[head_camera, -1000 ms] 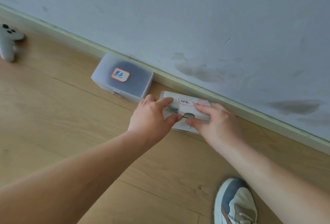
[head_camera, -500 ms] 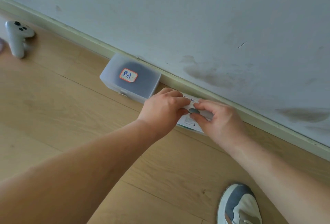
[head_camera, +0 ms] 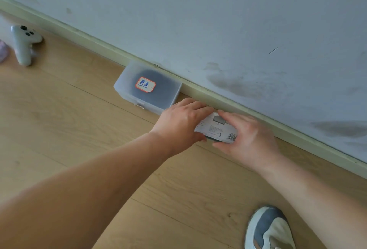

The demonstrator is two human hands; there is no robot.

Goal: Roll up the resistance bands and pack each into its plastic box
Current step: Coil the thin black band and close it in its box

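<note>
left hand [head_camera: 181, 123]: grips the left end of the second box, fingers curled over its top and thumb under the near edge.
right hand [head_camera: 248, 135]: clasps the right end of the same box, fingers laid over the top and thumb along the near side.
second box [head_camera: 217, 129]: a small clear plastic box held between both hands, low over the floor and close to the skirting board; the face turned up carries printed text and a barcode.
why held so: a hand at each end keeps the box level and the lid pressed to; this reads as closing it or setting it down in line with the first box.
its contents: something dark shows at the lower edge, likely a rolled band, but the hands and the print hide most of it.
first box [head_camera: 148, 88]: closed, lying on the floor [head_camera: 79, 129] against the skirting board, just left of the hands.
its contents: a dark mass shows through the frosted lid, under a red-bordered label with blue handwriting; apparently a black band already packed.
placement: the boxes line up along the wall, which keeps finished ones out of the way.
progress: one box looks done, the second nearly so.
also there: a white controller [head_camera: 24, 43] far left; a shoe [head_camera: 270, 229] at the bottom.
</note>
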